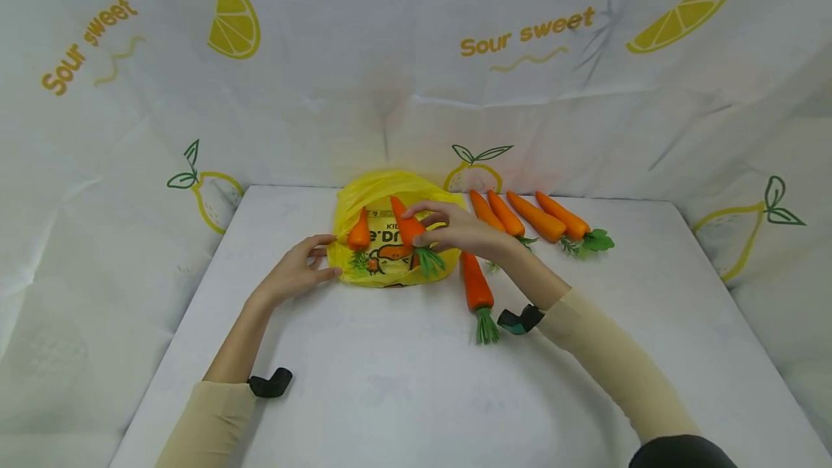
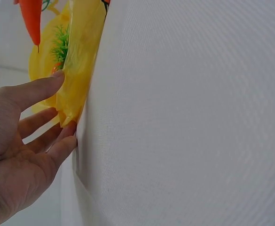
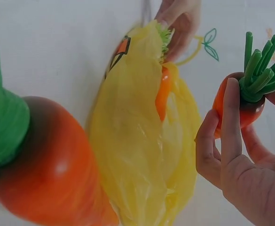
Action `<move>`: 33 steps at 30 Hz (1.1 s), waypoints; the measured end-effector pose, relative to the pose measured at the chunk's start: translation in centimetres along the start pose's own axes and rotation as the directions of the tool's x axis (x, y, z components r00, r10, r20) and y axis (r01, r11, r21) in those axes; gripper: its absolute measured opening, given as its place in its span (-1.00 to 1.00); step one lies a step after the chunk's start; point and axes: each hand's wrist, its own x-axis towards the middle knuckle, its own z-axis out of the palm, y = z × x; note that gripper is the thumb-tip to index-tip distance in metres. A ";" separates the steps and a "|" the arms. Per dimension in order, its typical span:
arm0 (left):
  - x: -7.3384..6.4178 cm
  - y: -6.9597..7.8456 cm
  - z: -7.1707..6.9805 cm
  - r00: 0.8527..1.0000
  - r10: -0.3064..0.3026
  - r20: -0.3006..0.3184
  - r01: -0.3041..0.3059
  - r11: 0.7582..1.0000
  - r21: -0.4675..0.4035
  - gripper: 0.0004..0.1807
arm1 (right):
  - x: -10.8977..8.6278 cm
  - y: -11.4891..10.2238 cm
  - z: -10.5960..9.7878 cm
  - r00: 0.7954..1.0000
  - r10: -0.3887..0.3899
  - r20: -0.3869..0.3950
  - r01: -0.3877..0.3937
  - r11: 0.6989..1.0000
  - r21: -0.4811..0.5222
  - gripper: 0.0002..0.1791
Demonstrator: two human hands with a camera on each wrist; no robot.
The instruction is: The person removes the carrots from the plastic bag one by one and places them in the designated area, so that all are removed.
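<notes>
A yellow plastic bag with printed letters and a cartoon duck lies at the back of the table. My left hand holds the bag's left edge, thumb on one side and fingers on the other in the left wrist view. My right hand grips an orange toy carrot by its thick end, above the bag. This carrot has thick green stems and its tip points away from me. Another carrot, with a feathery green top, is at the bag's left part, near my left hand.
A carrot with green stems lies just right of the bag, beneath my right forearm. Several more carrots lie in a row at the back right. Behind the white table hangs a lemon-printed cloth.
</notes>
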 end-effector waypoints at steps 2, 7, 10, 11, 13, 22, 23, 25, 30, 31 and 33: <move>0.0 0.0 0.0 1.000 -0.002 0.001 0.002 1.000 0.000 -0.13 | -0.6 0.0 -0.2 1.000 -0.016 0.004 0.016 1.000 -0.005 -0.48; 0.0 0.1 0.1 1.000 -0.006 0.001 0.006 1.000 0.000 -0.14 | -2.1 0.1 -0.6 0.998 -0.055 0.007 0.055 0.998 -0.010 -0.48; 0.0 0.2 0.1 1.000 -0.009 0.000 0.009 1.000 0.001 -0.14 | -2.9 0.2 -1.1 0.998 -0.060 -0.004 0.060 0.998 -0.015 -0.48; 0.0 0.2 0.1 1.000 -0.010 0.000 0.010 1.000 0.003 -0.14 | -3.2 0.3 -1.2 0.998 -0.055 -0.008 0.055 0.998 -0.016 -0.48; 0.0 0.3 0.1 1.000 -0.014 -0.001 0.014 1.000 0.004 -0.14 | -3.8 0.5 -1.6 0.999 -0.036 -0.017 0.036 0.999 -0.016 -0.48; 0.0 0.4 0.1 1.000 -0.019 0.004 0.019 1.000 0.009 -0.14 | -6.4 1.9 -3.0 0.996 -0.003 -0.085 0.001 1.000 -0.028 -0.46; 0.0 0.4 0.1 1.000 -0.020 0.004 0.020 1.000 0.006 -0.14 | -6.7 2.0 -3.2 0.996 0.000 -0.094 -0.003 0.999 -0.035 -0.46; 0.0 0.4 0.1 1.000 -0.021 0.006 0.021 1.000 0.001 -0.14 | -7.4 2.2 -3.4 0.993 0.019 -0.116 -0.025 0.998 -0.051 -0.47; -0.1 0.4 0.0 1.000 -0.020 0.009 0.020 1.000 -0.009 -0.14 | -8.9 2.9 -4.0 0.989 0.049 -0.137 -0.059 0.996 -0.068 -0.46; -0.1 0.4 0.0 1.000 -0.020 0.009 0.020 1.000 -0.012 -0.14 | -9.2 3.1 -4.1 0.989 0.045 -0.140 -0.055 0.996 -0.068 -0.46; -0.1 0.5 0.0 1.000 -0.019 0.008 0.019 1.000 -0.013 -0.13 | -9.7 3.4 -4.3 0.990 0.023 -0.136 -0.032 0.998 -0.061 -0.46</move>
